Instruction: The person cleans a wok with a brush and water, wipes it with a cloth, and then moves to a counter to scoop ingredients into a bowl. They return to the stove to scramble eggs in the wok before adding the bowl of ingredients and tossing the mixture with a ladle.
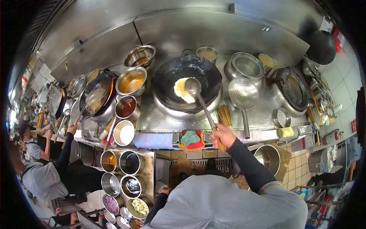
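Black and wide, the wok (171,72) sits on the steel range (152,124), and in the head view I see white-and-yellow egg (179,90) lying in it, partly under the round bowl of a ladle (193,87). The cook's right hand (224,136) has its fingers clamped round the ladle's wooden handle. To the wok's right sits a strainer (243,92), with a brush (224,115) between them. The left hand (165,190) is low, beside a counter (150,165) of metal pots; it's half hidden, so I can't tell how its fingers stand.
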Tool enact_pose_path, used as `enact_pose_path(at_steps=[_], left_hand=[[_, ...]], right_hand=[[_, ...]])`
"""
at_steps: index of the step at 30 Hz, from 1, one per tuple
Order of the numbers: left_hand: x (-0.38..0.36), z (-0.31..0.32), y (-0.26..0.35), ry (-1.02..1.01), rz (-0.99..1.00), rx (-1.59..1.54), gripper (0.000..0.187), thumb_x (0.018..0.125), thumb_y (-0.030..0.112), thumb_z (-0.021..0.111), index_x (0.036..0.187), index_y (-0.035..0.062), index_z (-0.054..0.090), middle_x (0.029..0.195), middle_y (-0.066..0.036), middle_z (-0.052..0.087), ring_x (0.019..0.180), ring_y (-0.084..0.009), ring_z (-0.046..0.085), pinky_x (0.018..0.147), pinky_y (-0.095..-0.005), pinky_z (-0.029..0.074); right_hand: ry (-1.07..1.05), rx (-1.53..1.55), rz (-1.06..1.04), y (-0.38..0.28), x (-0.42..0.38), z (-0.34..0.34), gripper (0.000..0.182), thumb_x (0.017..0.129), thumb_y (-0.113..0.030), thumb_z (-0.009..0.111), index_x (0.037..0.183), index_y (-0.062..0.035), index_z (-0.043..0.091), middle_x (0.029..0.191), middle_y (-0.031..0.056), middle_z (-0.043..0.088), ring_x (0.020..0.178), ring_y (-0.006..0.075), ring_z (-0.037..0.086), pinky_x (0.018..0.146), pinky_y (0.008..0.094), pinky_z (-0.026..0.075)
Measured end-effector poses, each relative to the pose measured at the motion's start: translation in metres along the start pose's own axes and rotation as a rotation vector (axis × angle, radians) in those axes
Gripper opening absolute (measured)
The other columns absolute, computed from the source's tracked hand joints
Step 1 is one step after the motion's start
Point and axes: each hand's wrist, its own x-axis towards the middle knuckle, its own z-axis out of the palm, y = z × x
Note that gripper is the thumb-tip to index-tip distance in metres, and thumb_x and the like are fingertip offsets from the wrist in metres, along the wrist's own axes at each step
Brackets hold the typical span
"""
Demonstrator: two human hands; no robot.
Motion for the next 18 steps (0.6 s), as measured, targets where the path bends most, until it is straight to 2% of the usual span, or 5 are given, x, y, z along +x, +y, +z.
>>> enact_pose_path(at_steps=[3,7,14,16,18], left_hand=[[-0.016,-0.031,0.049,0.027,-0.076,-0.148,0.032,0.084,0.027,0.045,0.095,0.0036,0.064,0.094,-0.018,0.063,0.087,-0.0338,0.060,0.075,-0.0426,0.048],[0.000,-0.041,0.092,0.026,-0.106,-0.647,0.025,0.082,0.005,0.047,0.104,0.0007,0.058,0.086,-0.014,0.063,0.078,-0.0267,0.061,0.062,-0.0372,0.049],[0.025,-0.023,0.121,0.046,-0.266,-1.391,0.027,0.081,0.010,0.054,0.108,0.0069,0.057,0.090,-0.009,0.063,0.081,-0.0219,0.061,0.071,-0.0340,0.048],[0.013,-0.019,0.115,0.097,-0.108,-1.007,0.026,0.082,0.013,0.054,0.107,0.0052,0.057,0.086,-0.010,0.063,0.074,-0.0212,0.061,0.066,-0.0332,0.050],[-0.001,-0.033,0.123,0.218,-0.045,-0.708,0.025,0.081,0.018,0.054,0.099,0.0023,0.059,0.082,-0.011,0.064,0.069,-0.0204,0.062,0.064,-0.0326,0.051]], right_hand=[[-0.435,1.288,0.471,-0.046,0.056,-0.030,0.012,0.087,-0.010,0.040,0.086,-0.0014,0.048,0.068,0.0033,0.049,0.048,0.0127,0.047,0.041,0.0281,0.044],[-0.203,0.767,0.143,-0.008,0.063,0.016,0.011,0.088,-0.012,0.041,0.090,-0.0021,0.046,0.068,0.0015,0.048,0.044,0.0093,0.042,0.037,0.0196,0.036],[-0.303,1.159,0.489,-0.070,0.068,-0.029,0.020,0.091,-0.015,0.039,0.101,0.0026,0.043,0.065,-0.0004,0.047,0.043,0.0063,0.041,0.033,0.0179,0.033],[-0.631,0.805,0.255,-0.005,0.117,-0.060,0.022,0.094,-0.019,0.037,0.103,-0.0015,0.046,0.065,-0.0001,0.047,0.046,0.0076,0.046,0.035,0.0194,0.035],[-0.158,0.617,0.331,-0.001,0.061,0.002,0.021,0.094,-0.028,0.040,0.099,-0.0103,0.049,0.063,-0.0020,0.043,0.048,0.0087,0.041,0.041,0.0228,0.037]])
